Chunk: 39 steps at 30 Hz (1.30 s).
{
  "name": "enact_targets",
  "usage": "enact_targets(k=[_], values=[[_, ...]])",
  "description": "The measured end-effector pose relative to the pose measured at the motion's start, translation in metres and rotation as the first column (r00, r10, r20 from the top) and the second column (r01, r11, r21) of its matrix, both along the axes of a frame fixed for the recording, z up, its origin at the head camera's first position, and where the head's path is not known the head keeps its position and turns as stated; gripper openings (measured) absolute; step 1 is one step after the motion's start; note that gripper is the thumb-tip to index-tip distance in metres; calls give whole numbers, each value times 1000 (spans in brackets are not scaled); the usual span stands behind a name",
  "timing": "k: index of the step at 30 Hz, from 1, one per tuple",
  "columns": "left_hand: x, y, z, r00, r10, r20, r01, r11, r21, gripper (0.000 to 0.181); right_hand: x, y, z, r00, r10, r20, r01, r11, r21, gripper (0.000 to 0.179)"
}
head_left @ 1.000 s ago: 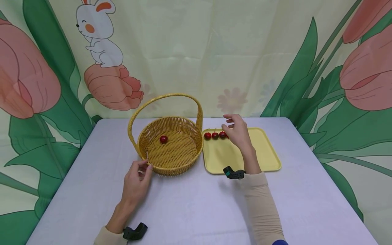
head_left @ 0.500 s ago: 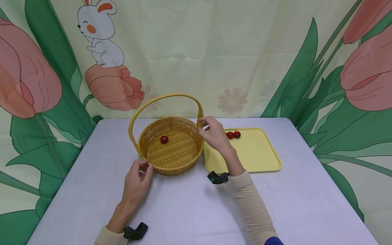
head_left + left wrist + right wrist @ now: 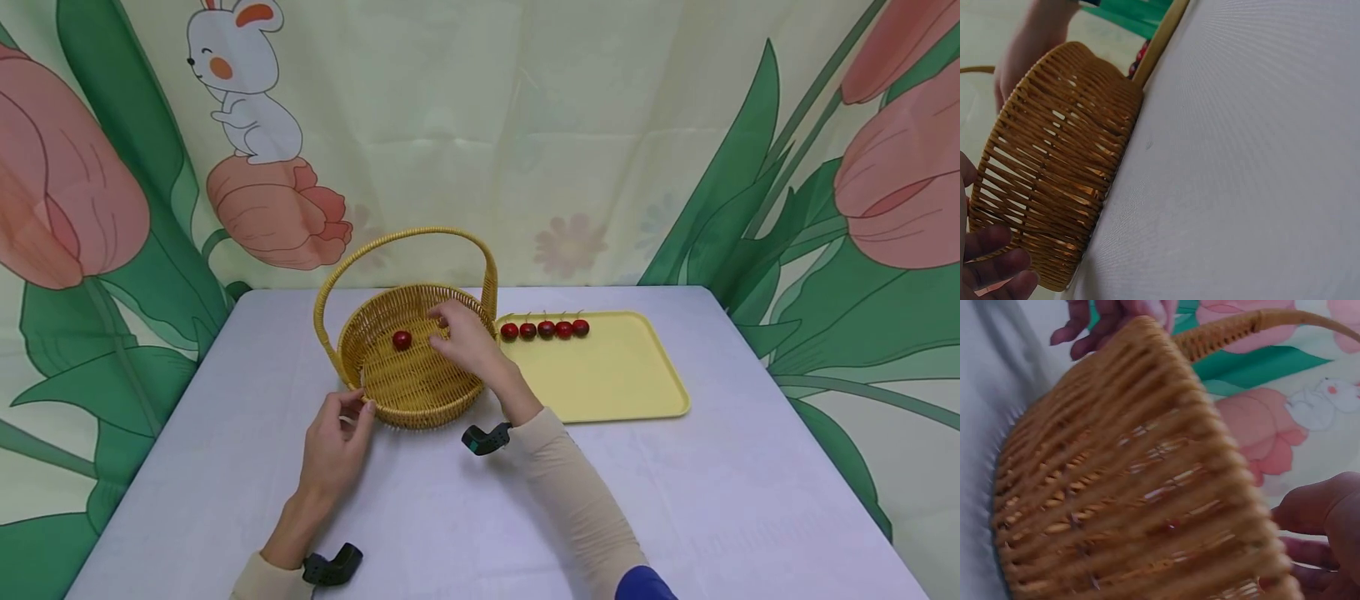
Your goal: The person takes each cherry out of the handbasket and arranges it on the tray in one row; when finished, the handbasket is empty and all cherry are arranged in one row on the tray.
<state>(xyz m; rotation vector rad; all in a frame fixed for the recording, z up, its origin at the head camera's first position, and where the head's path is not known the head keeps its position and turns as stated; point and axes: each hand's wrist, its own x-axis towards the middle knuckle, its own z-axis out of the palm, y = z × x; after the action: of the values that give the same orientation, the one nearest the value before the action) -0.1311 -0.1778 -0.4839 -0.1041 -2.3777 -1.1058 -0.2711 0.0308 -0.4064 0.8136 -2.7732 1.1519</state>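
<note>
A yellow wicker basket (image 3: 427, 408) with a tall arched handle stands left of centre in the head view. One dark red cherry (image 3: 402, 340) lies inside it. The left hand (image 3: 333, 446) pinches the basket's near-left rim between thumb and fingertips; its other fingers (image 3: 1000, 269) show against the outer weave in the left wrist view. Over the basket's right half reaches the right hand (image 3: 468, 340), thumb and fingers apart with nothing visible between them, to the right of the cherry. From the right wrist, the basket wall partly hides this hand (image 3: 1329, 519).
A pale yellow tray (image 3: 622, 383) sits right beside the basket. Several cherries with stems (image 3: 546, 330) form a row along its far left edge. The white-covered table (image 3: 450, 517) ends at a printed curtain (image 3: 600, 125) behind.
The right hand has moved left from above the tray's cherries, past the basket's right rim, to over the inside of the basket. The left hand and basket have stayed in place.
</note>
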Motion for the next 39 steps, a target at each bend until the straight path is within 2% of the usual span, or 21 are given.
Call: enact_targets(k=[11, 17, 23, 32, 39], values=[[0, 0, 1, 1000, 9, 4, -9, 1000, 8, 27, -6, -28, -12, 998, 31, 46, -39, 982, 184, 43], [-1, -1, 0, 1000, 9, 1, -9, 1000, 1, 26, -11, -40, -13, 996, 68, 48, -79, 953, 291, 45], [0, -1, 1, 1000, 3, 0, -3, 1000, 7, 27, -16, -47, -18, 993, 97, 67, -116, 910, 397, 47], [1, 1, 1, 1000, -10, -6, 10, 1000, 16, 27, -18, -50, -20, 984, 161, 71, -176, 871, 458, 42], [1, 1, 1, 1000, -4, -4, 4, 1000, 13, 26, -21, -50, -23, 982, 177, 63, -187, 890, 415, 35]])
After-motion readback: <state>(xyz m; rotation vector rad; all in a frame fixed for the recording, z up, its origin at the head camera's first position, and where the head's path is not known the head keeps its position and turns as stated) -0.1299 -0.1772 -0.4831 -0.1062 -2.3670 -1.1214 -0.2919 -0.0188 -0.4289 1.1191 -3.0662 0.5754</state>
